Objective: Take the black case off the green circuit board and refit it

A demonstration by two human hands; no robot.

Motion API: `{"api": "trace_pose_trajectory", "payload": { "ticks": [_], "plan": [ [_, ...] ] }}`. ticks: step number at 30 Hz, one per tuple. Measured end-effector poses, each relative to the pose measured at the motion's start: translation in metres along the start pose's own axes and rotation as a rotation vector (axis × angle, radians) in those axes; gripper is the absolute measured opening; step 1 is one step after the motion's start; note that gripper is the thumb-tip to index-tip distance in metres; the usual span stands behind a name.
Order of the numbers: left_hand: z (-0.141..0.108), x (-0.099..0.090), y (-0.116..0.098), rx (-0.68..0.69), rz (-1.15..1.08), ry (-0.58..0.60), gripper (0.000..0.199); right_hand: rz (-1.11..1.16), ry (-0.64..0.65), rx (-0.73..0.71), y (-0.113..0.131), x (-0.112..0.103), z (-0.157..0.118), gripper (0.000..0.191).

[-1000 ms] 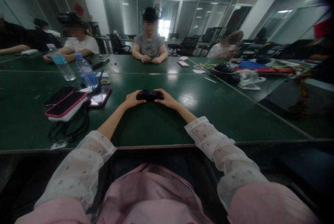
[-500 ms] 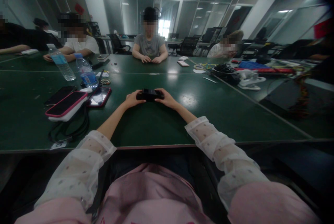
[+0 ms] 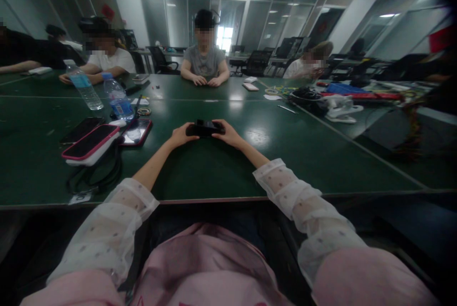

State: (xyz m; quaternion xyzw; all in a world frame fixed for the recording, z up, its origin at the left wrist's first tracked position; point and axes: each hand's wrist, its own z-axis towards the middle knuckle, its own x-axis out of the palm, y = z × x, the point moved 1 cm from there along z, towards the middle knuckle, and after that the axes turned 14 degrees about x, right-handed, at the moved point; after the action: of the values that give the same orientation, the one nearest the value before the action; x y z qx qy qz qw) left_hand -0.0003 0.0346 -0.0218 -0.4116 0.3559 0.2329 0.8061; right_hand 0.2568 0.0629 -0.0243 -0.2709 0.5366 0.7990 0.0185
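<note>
A black box-like device with a raised block on its top is held in both hands at the middle of the green table. Its exact kind is too dark to make out. My left hand is closed on its left end, thumb on the near side. On the opposite end my right hand grips it the same way. The far fingers of both hands are partly hidden behind the device. I cannot tell whether it rests on the tabletop or is slightly lifted.
Left of my hands lie a phone in a pink case, another phone and a black cable. Two water bottles stand behind them. A pen and a white clamp-like object lie right. A person sits opposite.
The black device has tipped slightly between my hands, so its raised block looks different. Both hands keep nearly the same place and grip.
</note>
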Motion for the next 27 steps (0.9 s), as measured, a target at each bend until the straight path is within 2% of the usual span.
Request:
{"api": "trace_pose_trajectory", "payload": {
  "ticks": [12,22,27],
  "plan": [
    [0.0,-0.001,0.0,-0.027,-0.006,0.008,0.072,0.062,-0.002,-0.021,0.01,-0.007,0.0,0.065],
    [-0.001,-0.002,-0.004,-0.029,-0.022,0.015,0.069,0.076,-0.008,0.019,0.017,-0.009,-0.001,0.07],
    [0.0,-0.002,-0.002,-0.014,-0.026,0.023,0.072,0.137,-0.064,0.005,0.015,-0.015,0.002,0.072]
  ]
}}
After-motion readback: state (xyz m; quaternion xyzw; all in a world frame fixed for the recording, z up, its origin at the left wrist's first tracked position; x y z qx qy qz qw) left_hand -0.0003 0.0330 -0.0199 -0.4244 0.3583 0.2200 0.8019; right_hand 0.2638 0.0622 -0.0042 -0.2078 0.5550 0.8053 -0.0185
